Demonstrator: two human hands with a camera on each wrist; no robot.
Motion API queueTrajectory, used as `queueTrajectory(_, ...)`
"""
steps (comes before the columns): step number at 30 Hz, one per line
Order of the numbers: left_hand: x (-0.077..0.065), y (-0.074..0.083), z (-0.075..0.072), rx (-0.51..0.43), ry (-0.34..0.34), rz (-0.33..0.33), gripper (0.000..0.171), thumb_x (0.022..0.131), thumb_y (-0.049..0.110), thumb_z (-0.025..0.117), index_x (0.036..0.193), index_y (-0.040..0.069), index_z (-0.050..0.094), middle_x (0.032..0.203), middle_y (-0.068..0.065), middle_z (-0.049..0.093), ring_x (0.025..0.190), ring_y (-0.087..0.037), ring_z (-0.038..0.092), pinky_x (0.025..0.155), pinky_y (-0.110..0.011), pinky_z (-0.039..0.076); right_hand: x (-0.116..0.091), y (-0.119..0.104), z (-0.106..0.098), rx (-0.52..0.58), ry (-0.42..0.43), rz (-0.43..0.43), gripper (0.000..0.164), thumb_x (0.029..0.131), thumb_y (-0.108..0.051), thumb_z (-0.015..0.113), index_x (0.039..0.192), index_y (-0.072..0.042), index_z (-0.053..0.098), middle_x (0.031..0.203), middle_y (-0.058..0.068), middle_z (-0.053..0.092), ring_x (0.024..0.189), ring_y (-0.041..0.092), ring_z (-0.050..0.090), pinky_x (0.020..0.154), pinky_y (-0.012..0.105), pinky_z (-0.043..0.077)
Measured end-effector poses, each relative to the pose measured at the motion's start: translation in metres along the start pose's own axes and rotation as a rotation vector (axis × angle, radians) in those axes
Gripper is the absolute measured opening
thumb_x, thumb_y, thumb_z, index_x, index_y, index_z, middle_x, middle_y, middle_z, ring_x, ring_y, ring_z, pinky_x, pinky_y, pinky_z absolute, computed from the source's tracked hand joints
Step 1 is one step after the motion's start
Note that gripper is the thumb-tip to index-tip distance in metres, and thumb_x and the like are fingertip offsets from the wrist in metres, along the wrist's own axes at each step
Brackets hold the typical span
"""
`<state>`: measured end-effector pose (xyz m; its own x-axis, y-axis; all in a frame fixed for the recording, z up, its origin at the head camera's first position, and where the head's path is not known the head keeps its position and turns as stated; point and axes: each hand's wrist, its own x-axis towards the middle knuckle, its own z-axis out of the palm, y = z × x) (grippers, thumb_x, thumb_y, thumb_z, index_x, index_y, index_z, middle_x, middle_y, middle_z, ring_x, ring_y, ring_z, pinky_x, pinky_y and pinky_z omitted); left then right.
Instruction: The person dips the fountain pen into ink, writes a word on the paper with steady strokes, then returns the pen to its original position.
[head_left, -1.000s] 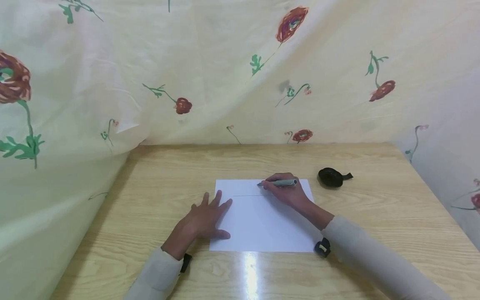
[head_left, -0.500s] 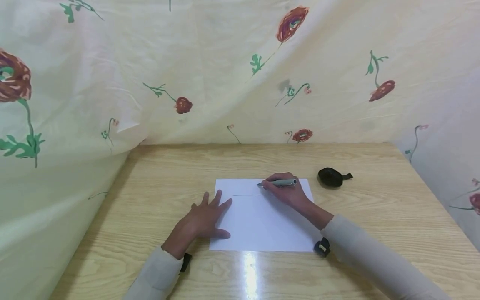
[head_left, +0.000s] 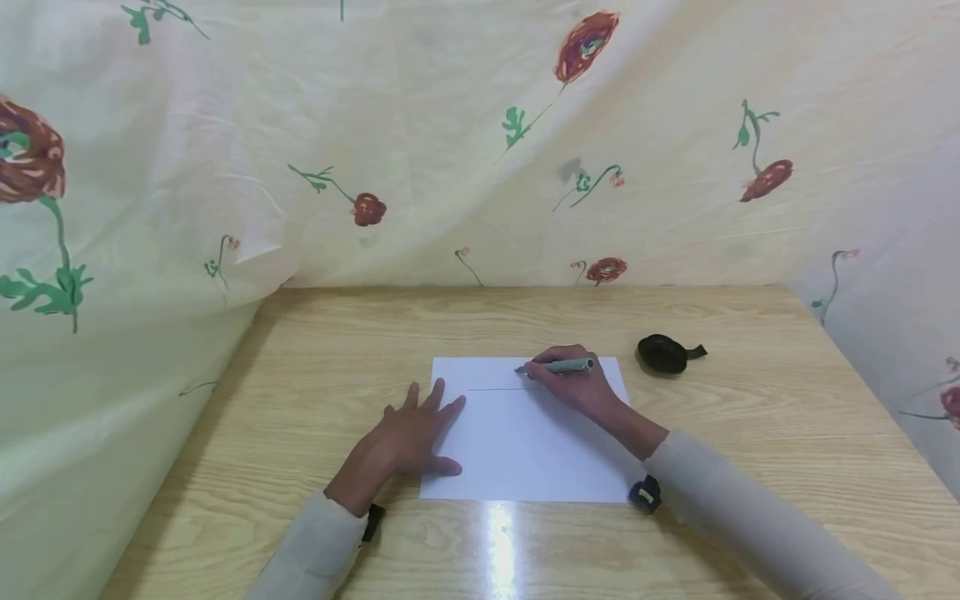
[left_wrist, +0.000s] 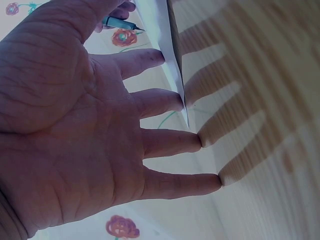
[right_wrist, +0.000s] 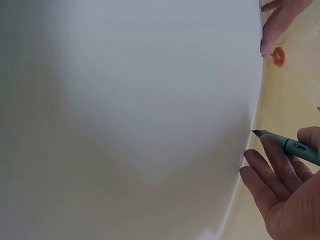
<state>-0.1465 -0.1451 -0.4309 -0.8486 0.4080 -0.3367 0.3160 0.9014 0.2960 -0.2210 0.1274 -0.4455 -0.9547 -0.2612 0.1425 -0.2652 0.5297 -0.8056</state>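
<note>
A white sheet of paper [head_left: 525, 450] lies on the wooden table, with one thin straight line [head_left: 498, 389] across its upper part. My left hand [head_left: 412, 437] rests over the sheet's left edge with fingers spread. In the left wrist view its fingertips [left_wrist: 172, 101] are down at the paper's edge and on the wood. My right hand [head_left: 577, 383] pinches a grey-green pen [head_left: 568, 365] over the upper right part of the sheet. In the right wrist view the pen's dark pointed tip [right_wrist: 256, 132] is right at the paper surface, and the curled lower fingers rest there too.
A round black object [head_left: 662, 355] with a short strip sticking out lies right of the sheet. A flower-patterned cloth [head_left: 450, 125] hangs behind and at both sides of the table [head_left: 360, 325]. A black strap piece [head_left: 645, 495] hangs below the right wrist.
</note>
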Motion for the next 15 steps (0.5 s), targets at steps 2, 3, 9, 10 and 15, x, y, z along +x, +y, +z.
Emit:
queueTrajectory(2,-0.0001,0.0,0.0,-0.001,0.0,0.001,0.094,0.082,0.05,0.078,0.158,0.019,0.031,0.164,-0.019,0.016,0.145,-0.054,0.012,0.1,-0.077,0.026,-0.0002,-0.0011,-0.0001,-0.004,-0.004,0.003,0.013,0.089,-0.018,0.075,0.089,-0.007,0.08,0.085,0.001,0.076,0.071,0.015,0.062,0.064,0.029,0.048)
queueTrajectory(3,-0.0002,0.0001,-0.0002,-0.001,0.0,0.001,0.094,0.082,0.05,0.078,0.158,0.019,0.031,0.164,-0.02,0.016,0.145,-0.054,0.012,0.1,-0.077,0.026,-0.0004,-0.0015,-0.0001,-0.009,-0.006,0.004,0.013,0.089,-0.019,0.074,0.089,-0.007,0.08,0.085,0.0,0.076,0.071,0.015,0.062,0.064,0.029,0.048)
queueTrajectory(9,0.0001,0.0002,-0.0002,-0.003,-0.002,-0.005,0.094,0.081,0.05,0.078,0.158,0.02,0.031,0.164,-0.019,0.015,0.145,-0.054,0.011,0.101,-0.077,0.026,-0.0008,-0.0019,0.0005,-0.011,-0.012,0.0,0.012,0.089,-0.018,0.075,0.089,-0.007,0.08,0.085,0.0,0.076,0.07,0.015,0.062,0.064,0.03,0.049)
queueTrajectory(10,0.0003,0.0002,-0.0002,-0.002,-0.002,-0.007,0.094,0.081,0.05,0.078,0.158,0.02,0.031,0.164,-0.019,0.015,0.146,-0.053,0.011,0.101,-0.077,0.026,-0.0009,-0.0019,0.0006,-0.01,-0.012,-0.002,0.012,0.089,-0.018,0.075,0.089,-0.008,0.08,0.084,0.0,0.076,0.07,0.014,0.062,0.064,0.03,0.049)
queueTrajectory(15,0.0007,0.0,0.0,0.001,-0.005,-0.012,0.095,0.081,0.05,0.078,0.158,0.021,0.031,0.164,-0.019,0.015,0.146,-0.053,0.011,0.101,-0.077,0.026,-0.0011,-0.0021,0.0014,-0.022,-0.017,-0.001,0.012,0.089,-0.019,0.074,0.088,-0.009,0.08,0.083,-0.001,0.076,0.069,0.013,0.062,0.064,0.03,0.049)
